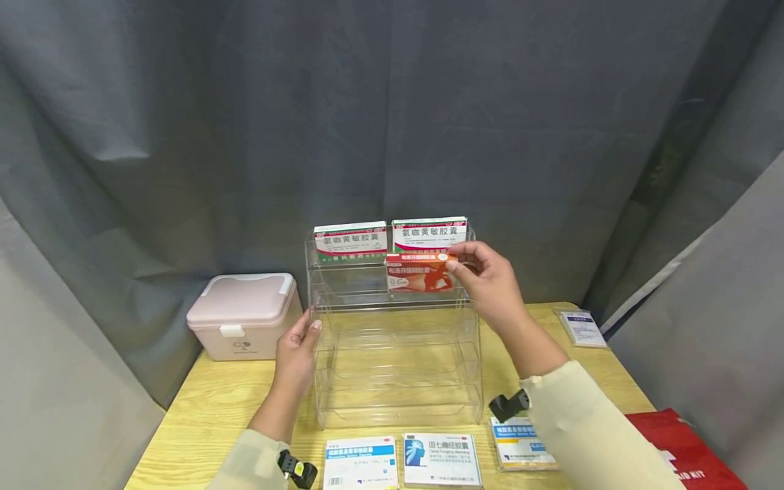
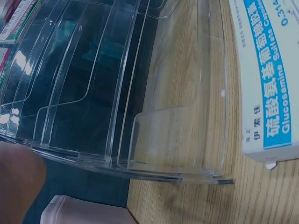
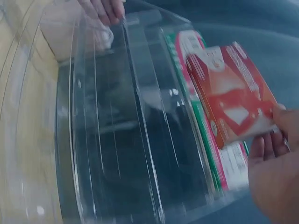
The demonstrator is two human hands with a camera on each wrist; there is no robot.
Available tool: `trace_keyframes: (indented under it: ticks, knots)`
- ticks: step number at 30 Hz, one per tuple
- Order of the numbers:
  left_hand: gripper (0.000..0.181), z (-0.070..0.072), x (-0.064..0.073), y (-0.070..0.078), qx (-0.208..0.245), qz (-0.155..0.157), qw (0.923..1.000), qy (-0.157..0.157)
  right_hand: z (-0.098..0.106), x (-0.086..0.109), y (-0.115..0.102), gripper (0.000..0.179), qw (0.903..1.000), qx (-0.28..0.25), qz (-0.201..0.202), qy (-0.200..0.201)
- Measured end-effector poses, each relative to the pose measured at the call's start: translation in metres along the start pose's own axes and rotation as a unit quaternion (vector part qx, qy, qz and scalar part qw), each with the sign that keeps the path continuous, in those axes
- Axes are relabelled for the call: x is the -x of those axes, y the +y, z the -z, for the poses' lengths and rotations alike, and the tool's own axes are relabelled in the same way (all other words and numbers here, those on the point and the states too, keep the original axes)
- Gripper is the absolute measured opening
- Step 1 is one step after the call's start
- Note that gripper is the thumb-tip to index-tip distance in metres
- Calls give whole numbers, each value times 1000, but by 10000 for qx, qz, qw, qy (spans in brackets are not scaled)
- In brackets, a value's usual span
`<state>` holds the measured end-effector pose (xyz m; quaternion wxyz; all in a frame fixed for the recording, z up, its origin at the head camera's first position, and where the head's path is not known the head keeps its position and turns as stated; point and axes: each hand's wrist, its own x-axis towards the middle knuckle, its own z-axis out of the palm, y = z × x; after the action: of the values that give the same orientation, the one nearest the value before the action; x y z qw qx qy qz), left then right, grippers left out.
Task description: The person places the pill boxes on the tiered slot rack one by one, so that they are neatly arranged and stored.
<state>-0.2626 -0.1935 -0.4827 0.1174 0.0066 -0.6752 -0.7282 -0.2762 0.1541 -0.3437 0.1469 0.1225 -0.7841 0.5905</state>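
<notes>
A clear acrylic display rack (image 1: 398,415) with stepped tiers stands on the wooden table. My right hand (image 1: 493,286) pinches the right end of an orange-red medicine box (image 1: 416,278) between thumb and fingers, in front of the rack's upper tiers. Seen from the right wrist, that box (image 3: 233,93) overlaps the white-and-green medicine boxes behind it. Two such boxes, a left one (image 1: 350,241) and a right one (image 1: 429,235), stand side by side on the top tier. My left hand (image 1: 297,357) holds the rack's left side edge, thumb toward the front.
In front of the rack lie a blue-and-white glucosamine box (image 1: 360,466), a white box with a blue head picture (image 1: 442,461) and another blue-and-white box (image 1: 520,446). A pink lidded case (image 1: 241,313) stands left, a red first-aid pouch (image 1: 686,449) right. Grey curtains (image 1: 380,122) hang behind.
</notes>
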Motion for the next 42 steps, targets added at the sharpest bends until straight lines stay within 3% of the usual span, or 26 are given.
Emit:
trace_keyframes:
  ticks: [7,20,27,34,38,42]
  knots:
    - [53,2,-1,-1,-91,67,9999,22,-56,-22,0,22,9995,183,226,143]
    - [54,-3,-2,-4,59,171,9998,79,-119,-25,21,23,9991,197,-217,-321]
    - [53,-2,-4,-3,147,200,9996,96,-131,-28,18,20,9983,399,-212,-357]
    - [54,-2,-4,-5,243,165,9995,90,-131,-30,18,20,9978,502,-87,-414]
    - [54,-2,-4,-5,264,157,9994,126,-129,-27,20,32,9980,415,66,-467]
    - [54,-3,-4,-4,254,163,9994,154,-118,-12,26,46,9979,372,371,-373]
